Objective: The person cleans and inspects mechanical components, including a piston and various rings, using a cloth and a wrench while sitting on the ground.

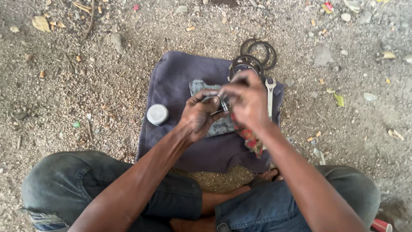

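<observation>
Purple cloth lies spread on the gravel ground in front of my crossed legs, and both my hands meet above its middle. My left hand is clenched around a small metal part, the thumb and fingers pinching it from below. My right hand closes over the same part from above and also grips a red patterned rag, whose loose end hangs down beneath my wrist. The part is mostly covered by my fingers, so I can only say it seems to be a short shiny cylinder. Under my hands a flat grey slab rests on the cloth. To the left of it, near the cloth's edge, a round silver tin stands upright, well apart from my hands. Just beyond my right hand a wrench lies lengthwise on the cloth, and past it several dark metal rings overlap one another, partly on the cloth's far corner and partly on the gravel.
</observation>
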